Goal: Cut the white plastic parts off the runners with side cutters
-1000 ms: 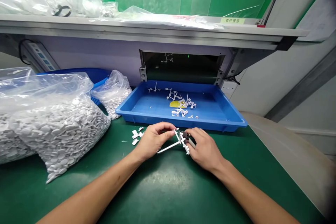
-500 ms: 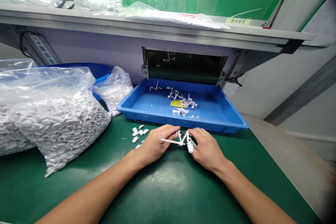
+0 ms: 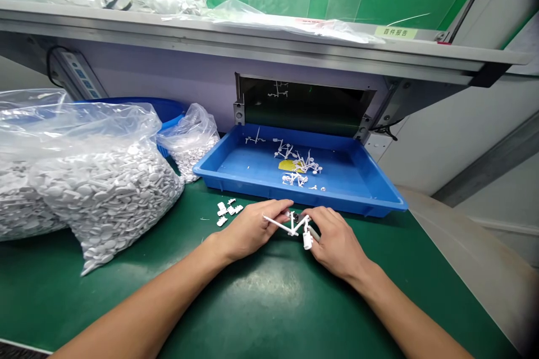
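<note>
A white plastic sprue (image 3: 290,230), branched and with a small block-shaped part at its right end, is held up just in front of the blue tray. My left hand (image 3: 255,227) is closed on the sprue's left side, its fingertips partly hidden. Opposite it, my right hand (image 3: 337,238) is closed round a small tool (image 3: 314,233) with a grey handle; a dark piece, apparently its head, shows between the two hands against the sprue. Most of the tool is covered by fingers. Several loose white plastic parts (image 3: 223,210) lie on the green table left of my left hand.
A shallow blue tray (image 3: 353,199) with several white sprues (image 3: 305,162) stands under a wall opening (image 3: 311,104). Clear bags of white parts (image 3: 113,185) fill the left side, beside a blue basket (image 3: 168,115). A metal-edged shelf (image 3: 269,45) crosses above.
The whole view has shifted slightly to the right. Both hands stay together at the sprue, whose end part now hangs a little lower and more upright.
</note>
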A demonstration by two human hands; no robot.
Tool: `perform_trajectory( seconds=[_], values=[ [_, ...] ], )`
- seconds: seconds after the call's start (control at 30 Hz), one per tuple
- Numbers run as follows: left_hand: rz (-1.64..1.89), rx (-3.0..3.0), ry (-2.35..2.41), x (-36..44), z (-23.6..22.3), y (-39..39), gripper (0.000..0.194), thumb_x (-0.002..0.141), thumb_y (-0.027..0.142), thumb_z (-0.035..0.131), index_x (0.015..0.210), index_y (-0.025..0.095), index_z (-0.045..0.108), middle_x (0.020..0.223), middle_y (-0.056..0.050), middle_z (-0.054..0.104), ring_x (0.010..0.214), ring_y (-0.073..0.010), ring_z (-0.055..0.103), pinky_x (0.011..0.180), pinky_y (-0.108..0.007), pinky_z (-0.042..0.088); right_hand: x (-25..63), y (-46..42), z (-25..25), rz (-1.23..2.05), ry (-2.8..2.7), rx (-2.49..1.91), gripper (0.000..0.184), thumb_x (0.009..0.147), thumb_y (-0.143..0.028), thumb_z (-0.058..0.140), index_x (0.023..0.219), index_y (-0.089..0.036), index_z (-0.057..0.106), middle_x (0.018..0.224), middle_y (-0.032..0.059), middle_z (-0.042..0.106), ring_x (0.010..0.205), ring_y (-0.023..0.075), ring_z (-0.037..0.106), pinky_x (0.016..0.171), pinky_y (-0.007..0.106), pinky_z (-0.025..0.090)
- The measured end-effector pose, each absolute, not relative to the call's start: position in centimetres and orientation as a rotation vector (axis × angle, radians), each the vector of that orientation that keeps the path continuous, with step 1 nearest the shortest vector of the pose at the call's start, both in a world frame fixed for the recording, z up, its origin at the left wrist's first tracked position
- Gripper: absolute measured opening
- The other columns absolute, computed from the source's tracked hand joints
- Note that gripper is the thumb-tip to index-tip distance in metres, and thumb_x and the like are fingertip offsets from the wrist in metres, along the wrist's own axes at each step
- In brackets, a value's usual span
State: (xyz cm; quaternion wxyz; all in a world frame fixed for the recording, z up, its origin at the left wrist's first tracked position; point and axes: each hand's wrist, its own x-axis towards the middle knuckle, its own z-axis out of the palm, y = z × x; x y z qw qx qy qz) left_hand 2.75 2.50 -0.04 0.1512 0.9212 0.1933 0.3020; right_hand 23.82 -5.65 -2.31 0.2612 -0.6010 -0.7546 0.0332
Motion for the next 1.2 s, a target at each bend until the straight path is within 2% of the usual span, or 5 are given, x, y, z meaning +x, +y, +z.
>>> perform_trajectory(
  seconds=[0.33,0.53,0.67,0.97,1.2],
  values=[
    [0.811,2.658,0.536,2.7,0.1,2.3,0.033,0.097,0.022,0.047,0.128,0.014,0.051,0.109,-0.009,0.066,0.095,-0.0180,0.064,0.083,-0.029,0.051,23.8,-5.6,-2.3,0.144,-2.031,-1.631,0.020,0.083,-0.019,0.054,0.102,-0.023,0.060,0.094,0.0034,0.061,0.086,0.0214,0.053,0.078,0.034,0.041],
    [0.881,2.428,0.615,3.2,0.7,1.6,0.024,0.091,0.020,0.058,0.114,0.017,0.061,0.101,-0.004,0.066,0.087,-0.0138,0.063,0.080,-0.025,0.050,23.6,-6.0,-2.1,0.247,-1.976,-1.600,0.016,0.083,-0.018,0.053,0.095,-0.024,0.061,0.085,0.0009,0.062,0.079,0.0187,0.056,0.072,0.029,0.043],
    [0.955,2.329,0.668,3.5,0.7,1.4,0.015,0.092,0.020,0.057,0.104,0.018,0.066,0.097,-0.003,0.067,0.086,-0.0131,0.063,0.079,-0.025,0.050,23.2,-5.9,-2.1,0.319,-1.880,-1.563,0.016,0.086,-0.024,0.051,0.098,-0.025,0.062,0.089,-0.0001,0.064,0.081,0.0176,0.059,0.074,0.028,0.043],
    [1.095,2.407,0.528,3.7,0.2,1.2,0.026,0.095,0.015,0.050,0.118,0.017,0.062,0.104,-0.008,0.065,0.096,-0.0161,0.061,0.086,-0.029,0.050,22.5,-6.1,-1.9,0.388,-1.824,-1.554,0.014,0.086,-0.025,0.050,0.095,-0.024,0.061,0.083,-0.0006,0.065,0.073,0.0168,0.059,0.069,0.028,0.044],
    [1.028,2.349,0.546,3.7,0.3,1.0,0.026,0.095,0.017,0.050,0.118,0.018,0.063,0.105,-0.007,0.066,0.096,-0.0164,0.061,0.086,-0.029,0.050,23.5,-6.0,-2.0,0.206,-1.930,-1.507,0.028,0.081,-0.015,0.052,0.107,-0.022,0.058,0.098,0.0045,0.062,0.089,0.0217,0.055,0.080,0.034,0.044]
  ],
)
